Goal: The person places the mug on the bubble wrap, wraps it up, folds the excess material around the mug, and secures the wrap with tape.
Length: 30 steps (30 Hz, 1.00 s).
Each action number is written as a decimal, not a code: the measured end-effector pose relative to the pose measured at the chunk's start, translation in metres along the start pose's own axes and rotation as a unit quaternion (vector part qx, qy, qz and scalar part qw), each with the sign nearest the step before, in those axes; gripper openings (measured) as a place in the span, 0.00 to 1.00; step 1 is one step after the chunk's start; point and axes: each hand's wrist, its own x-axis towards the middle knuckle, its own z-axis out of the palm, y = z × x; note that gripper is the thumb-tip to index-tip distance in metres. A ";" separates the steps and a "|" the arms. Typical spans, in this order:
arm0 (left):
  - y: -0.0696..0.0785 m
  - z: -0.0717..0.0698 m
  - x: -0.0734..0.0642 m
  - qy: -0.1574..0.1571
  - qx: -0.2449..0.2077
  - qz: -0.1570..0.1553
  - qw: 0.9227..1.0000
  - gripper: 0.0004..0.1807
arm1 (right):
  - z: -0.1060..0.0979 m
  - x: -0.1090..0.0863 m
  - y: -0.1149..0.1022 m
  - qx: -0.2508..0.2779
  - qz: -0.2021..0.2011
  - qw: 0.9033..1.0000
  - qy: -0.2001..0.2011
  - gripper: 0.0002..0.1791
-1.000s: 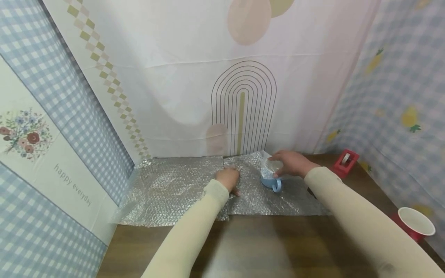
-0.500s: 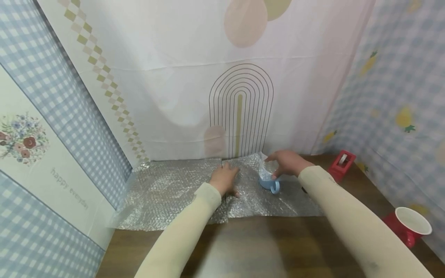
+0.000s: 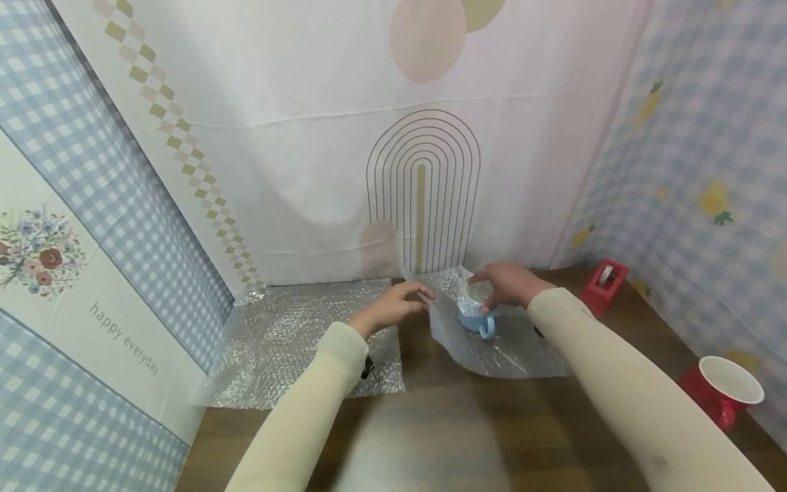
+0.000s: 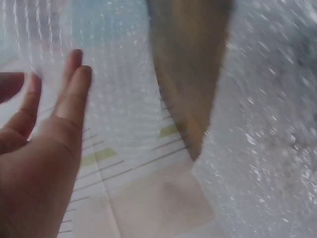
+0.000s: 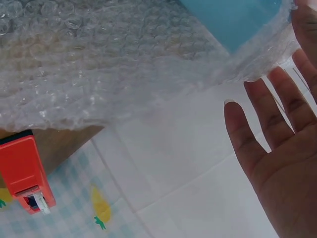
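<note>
A light blue mug point(image 3: 472, 321) lies on its side on the right bubble wrap sheet point(image 3: 510, 359), its handle towards the front. My right hand point(image 3: 513, 285) holds a raised flap of the wrap at the mug's back end, thumb and fingers curved round it. In the right wrist view the blue mug point(image 5: 237, 20) shows beside the wrap, and some fingertips are hidden at the frame's edge. My left hand point(image 3: 393, 307) pinches the sheet's left edge, which is lifted off the table. Before the left hand point(image 4: 44, 153) the raised wrap point(image 4: 124, 94) hangs in the left wrist view.
Another bubble wrap sheet point(image 3: 295, 335) lies flat on the left, with bare wooden table point(image 3: 424, 362) between the two. A red tape dispenser point(image 3: 605, 287) stands at the back right. Nearer on the right is a red mug point(image 3: 716, 393). Patterned cloth walls enclose the back and sides.
From the seam between the sheets, my left hand has taken the right sheet's left edge and raised it, uncovering a strip of table. My right hand stays at the blue mug.
</note>
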 end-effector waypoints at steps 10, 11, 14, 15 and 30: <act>0.017 0.022 0.025 0.089 0.130 0.056 0.986 0.16 | 0.001 0.001 0.008 0.016 -0.010 1.000 0.012 0.42; 0.020 0.024 0.028 0.104 0.144 0.061 0.982 0.13 | 0.002 0.001 0.008 0.019 -0.011 1.000 0.012 0.43; 0.026 0.030 0.036 0.139 0.171 0.064 0.973 0.11 | 0.002 0.001 0.009 0.025 -0.017 0.999 0.016 0.45; 0.028 0.031 0.038 0.148 0.179 0.063 0.971 0.12 | 0.002 0.001 0.009 0.028 -0.016 0.999 0.018 0.46; 0.026 0.056 0.085 0.206 0.153 -0.003 0.967 0.14 | 0.005 0.004 0.016 0.033 -0.004 0.998 0.052 0.51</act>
